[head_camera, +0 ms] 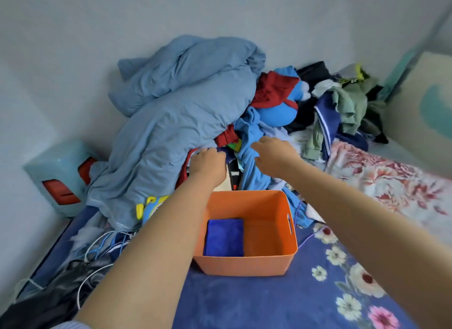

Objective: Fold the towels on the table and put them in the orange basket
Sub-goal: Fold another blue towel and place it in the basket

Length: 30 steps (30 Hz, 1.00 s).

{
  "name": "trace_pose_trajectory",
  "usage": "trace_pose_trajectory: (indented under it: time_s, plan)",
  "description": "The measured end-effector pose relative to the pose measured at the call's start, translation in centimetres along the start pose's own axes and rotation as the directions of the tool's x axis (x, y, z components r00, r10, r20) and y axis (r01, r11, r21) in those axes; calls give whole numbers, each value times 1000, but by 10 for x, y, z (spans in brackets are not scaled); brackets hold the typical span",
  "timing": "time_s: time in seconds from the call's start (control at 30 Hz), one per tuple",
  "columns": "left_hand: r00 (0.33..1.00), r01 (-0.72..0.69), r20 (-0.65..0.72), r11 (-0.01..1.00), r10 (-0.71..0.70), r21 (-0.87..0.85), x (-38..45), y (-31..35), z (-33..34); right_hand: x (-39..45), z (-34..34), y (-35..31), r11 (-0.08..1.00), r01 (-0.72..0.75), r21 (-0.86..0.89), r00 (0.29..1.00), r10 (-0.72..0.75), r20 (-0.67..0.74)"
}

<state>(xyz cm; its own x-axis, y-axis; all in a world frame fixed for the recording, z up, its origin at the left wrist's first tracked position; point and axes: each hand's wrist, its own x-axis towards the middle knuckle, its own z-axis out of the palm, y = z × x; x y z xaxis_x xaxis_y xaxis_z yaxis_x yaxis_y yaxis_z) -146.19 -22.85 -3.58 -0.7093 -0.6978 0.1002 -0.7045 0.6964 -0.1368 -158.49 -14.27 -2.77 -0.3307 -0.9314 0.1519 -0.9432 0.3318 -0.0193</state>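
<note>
Both hands reached into the far clothes pile (195, 113): left hand (208, 163) curled, its grip unclear; right hand (275, 154) spread over light-blue cloth (252, 162). One folded blue towel (225, 237) lay in the orange basket (269, 266), left side, long axis near-to-far, on a floral sheet (318, 292) beside grey walls (73, 34).

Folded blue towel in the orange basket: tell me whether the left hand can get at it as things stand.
Probably yes. The folded blue towel lies uncovered in the open-topped orange basket, under the left forearm; the left hand is up at the clothes pile.
</note>
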Motion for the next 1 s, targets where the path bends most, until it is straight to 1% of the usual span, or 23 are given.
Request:
trace_pose_trajectory:
  time_s: [0.13, 0.23, 0.37, 0.4, 0.43, 0.5, 0.57, 0.6, 0.67, 0.73, 0.8, 0.83, 0.9, 0.93, 0.97, 1.0]
  plan:
    - [997, 2, -83, 996, -9, -88, -61, 13, -53, -67, -49, -6, 998, -57, -22, 995, 55, -81]
    - [991, -71, -122, 993, 60, -91, -111, 29, -76, -129, -72, -15, 992, -123, -35, 986, 118, -118]
    - [963, -233, -151, 971, 223, -46, -181, 58, -94, -226, -87, -32, 967, -248, -61, 959, 236, -159]
    - [951, -282, -145, 959, 275, -31, -198, 68, -95, -253, -87, -35, 956, -288, -55, 947, 276, -162]
    - [946, -300, -135, 953, 295, -24, -208, 75, -96, -269, -88, -37, 952, -300, -61, 943, 287, -169]
    - [924, -373, -100, 928, 370, -17, -240, 99, -96, -321, -87, -39, 926, -375, -51, 917, 363, -167]
    - [897, -439, -74, 898, 436, -27, -271, 125, -97, -371, -85, -36, 887, -461, -40, 879, 449, -160]
    - [869, -494, -59, 869, 492, -34, -292, 149, -99, -409, -88, -32, 846, -531, -43, 841, 520, -146]
    - [825, -566, -41, 823, 564, -46, -323, 182, -102, -458, -89, -24, 782, -622, -39, 778, 612, -140]
    - [750, -662, -48, 746, 660, -72, -359, 227, -109, -518, -95, -16, 682, -730, -37, 680, 720, -140]
    - [685, -728, -68, 680, 725, -88, -386, 259, -116, -560, -101, -9, 611, -790, -40, 609, 776, -163]
    - [616, -787, -78, 610, 784, -93, -414, 289, -123, -602, -106, -7, 538, -841, -59, 539, 824, -176]
    - [527, -849, -106, 519, 843, -95, -449, 326, -131, -653, -112, -3, 443, -894, -70, 448, 875, -186]
    - [459, -888, -119, 451, 880, -92, -481, 355, -137, -696, -119, -7, 372, -925, -77, 380, 906, -188]
    - [442, -897, -131, 433, 887, -95, -489, 362, -139, -707, -119, -5, 361, -930, -70, 367, 909, -196]
    - [376, -926, -134, 367, 917, -84, -521, 386, -144, -746, -124, -6, 292, -954, -72, 300, 932, -202]
